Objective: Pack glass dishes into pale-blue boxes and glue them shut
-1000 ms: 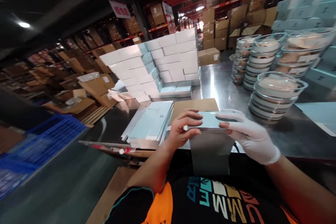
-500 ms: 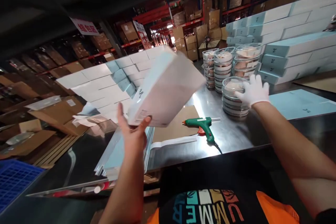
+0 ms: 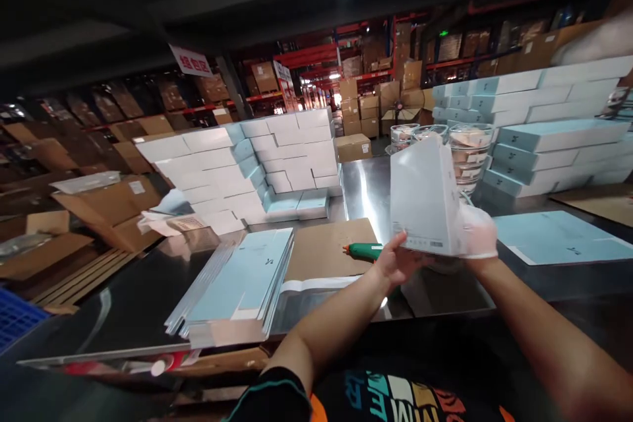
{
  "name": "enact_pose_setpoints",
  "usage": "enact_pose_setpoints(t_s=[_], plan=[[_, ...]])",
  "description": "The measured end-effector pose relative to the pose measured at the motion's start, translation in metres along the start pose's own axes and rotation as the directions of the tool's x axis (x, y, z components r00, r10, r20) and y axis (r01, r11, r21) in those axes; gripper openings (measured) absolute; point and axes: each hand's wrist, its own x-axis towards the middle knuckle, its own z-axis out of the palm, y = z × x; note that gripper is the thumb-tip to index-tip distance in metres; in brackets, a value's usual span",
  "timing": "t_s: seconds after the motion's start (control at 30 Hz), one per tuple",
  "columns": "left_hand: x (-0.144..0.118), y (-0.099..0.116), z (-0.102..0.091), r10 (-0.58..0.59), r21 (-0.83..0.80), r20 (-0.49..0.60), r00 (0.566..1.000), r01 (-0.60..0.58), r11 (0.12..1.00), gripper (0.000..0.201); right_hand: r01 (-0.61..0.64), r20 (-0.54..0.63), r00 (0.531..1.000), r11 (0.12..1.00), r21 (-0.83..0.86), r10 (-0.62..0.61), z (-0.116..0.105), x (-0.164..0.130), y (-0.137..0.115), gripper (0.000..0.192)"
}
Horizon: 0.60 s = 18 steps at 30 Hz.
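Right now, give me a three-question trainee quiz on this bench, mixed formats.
1. True or false: the left hand and the gloved right hand both hold the white box.
2. Which tool lies on the cardboard sheet? A) green glue gun B) scissors C) tape dispenser
3. Fill in: the flat blue sheets lie stacked to the person's ____.

Key: 1 true; 2 A; 3 left.

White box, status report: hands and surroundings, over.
Left hand grips white box at its lower corner. Gloved right hand holds its right side. Box upright above steel table. Glue gun beneath; bowl stacks behind.
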Motion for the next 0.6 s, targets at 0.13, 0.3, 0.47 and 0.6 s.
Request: enact_pose_setpoints(t_s=[0.13, 0.3, 0.47, 0.6], plan=[[-0.005, 0.003, 0.0, 0.056, 0.014, 0.085, 0.995, -0.057, 0.998, 0.055, -0.09, -0.21, 0.973, 0.996, 0.027, 0.094, -0.023, 0.004, -0.01, 0.017], [-0.055, 0.042, -0.053, 0.289, 0.291, -0.104, 0.952, -0.249, 0.924, 0.082, -0.065, -0.562, 0.824, 0.997, 0.035, 0.073, -0.075, 0.009, -0.034, 0.017], [-0.122, 0.072, -0.108, 0.509, 0.642, -0.278, 0.815, -0.236, 0.729, 0.106, 0.197, -0.175, 0.973, 0.941, 0.274, -0.153, -0.104, -0.001, -0.09, 0.04], [-0.161, 0.06, -0.13, 0.484, 0.794, -0.202, 0.851, -0.147, 0.589, 0.096, 0.316, 0.393, 0.799, 0.874, 0.368, -0.455, -0.071, -0.017, -0.14, 0.041]])
